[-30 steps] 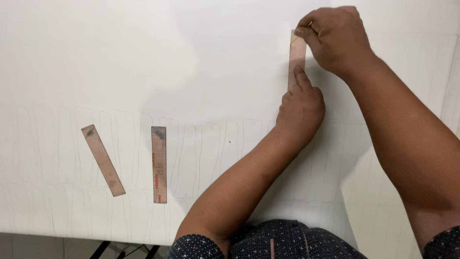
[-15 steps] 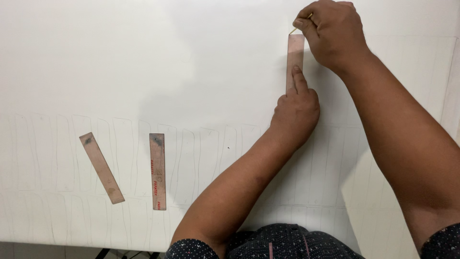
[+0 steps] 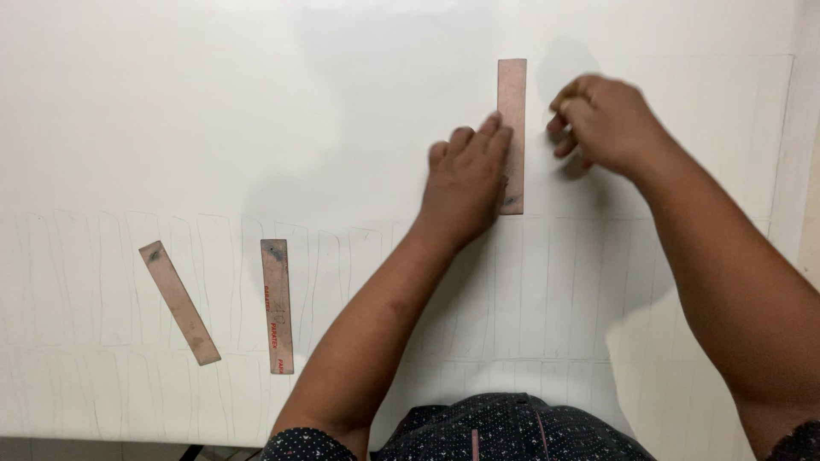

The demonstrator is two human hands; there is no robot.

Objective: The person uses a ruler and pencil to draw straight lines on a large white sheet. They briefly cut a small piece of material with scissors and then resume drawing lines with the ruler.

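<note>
Item: upright brown template strip (image 3: 512, 128), flat on white sheet (image 3: 256, 128). Our left hand (image 3: 468, 183) presses it, fingers extended; our right hand (image 3: 602, 124), loosely curled, just beside. Two strips (image 3: 277, 306) far left.

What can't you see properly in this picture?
Head view, the only one:
- Right hand: motion-blurred, so whether it holds a pencil is unclear.
- Strip: its lower left edge is covered by the left hand.
- Print on the middle strip: too small.
- Pencil lines on the sheet: faint, partly under the arms.
</note>
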